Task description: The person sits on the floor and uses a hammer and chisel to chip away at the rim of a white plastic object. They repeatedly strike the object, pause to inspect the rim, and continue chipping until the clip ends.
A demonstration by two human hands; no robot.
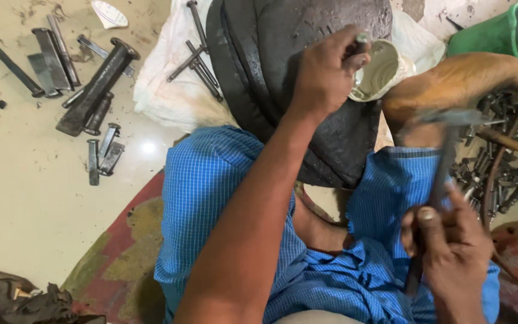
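My left hand is closed around a small metal punch, held upright against a white round piece lying on a large black rubber slab. In my right hand is the wooden handle of a hammer; its blurred metal head sits to the right of the white piece, just above my knee. I sit on the floor in blue checked clothing, with the slab resting against my legs.
Several iron punches and chisels lie on the beige floor at the upper left. More metal tools are heaped at the right. A green bucket stands at the top right. White cloth lies under the slab.
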